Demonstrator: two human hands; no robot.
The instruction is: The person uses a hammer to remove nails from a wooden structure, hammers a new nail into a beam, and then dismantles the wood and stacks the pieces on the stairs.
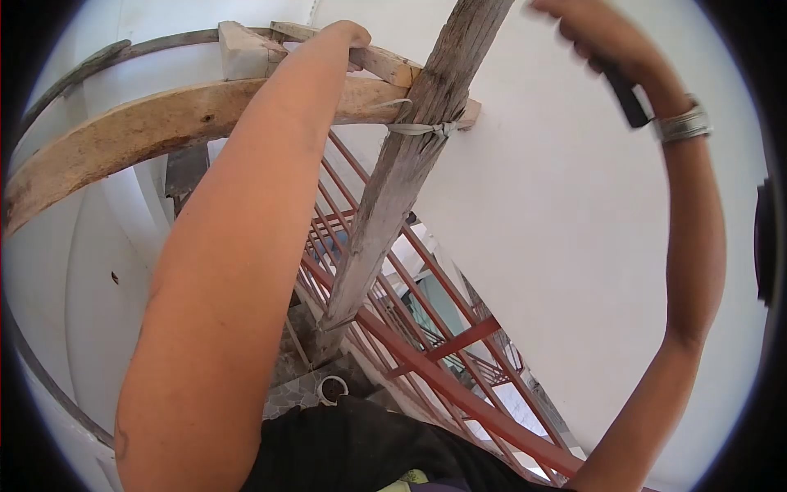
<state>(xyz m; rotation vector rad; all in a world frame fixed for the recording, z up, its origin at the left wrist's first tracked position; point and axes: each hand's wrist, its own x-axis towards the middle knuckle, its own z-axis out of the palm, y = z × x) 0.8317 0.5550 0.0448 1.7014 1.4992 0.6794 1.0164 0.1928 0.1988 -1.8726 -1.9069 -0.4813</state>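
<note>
My left hand reaches up to a short wooden plank, its fingers curled around the wood and partly hidden by my forearm. The plank butts against a weathered wooden post. Below it a long wooden beam runs to the left, and a pale strip of cloth is tied round the post near the beam. Raised at the upper right, my right hand is closed on a tool with a black handle. The tool's other end is out of view, and the fingers are blurred.
Red metal railings slope down beneath the post beside a stairway. A wooden block sits on the beam at the left. White walls stand close on both sides. A white round pot is on the tiled floor far below.
</note>
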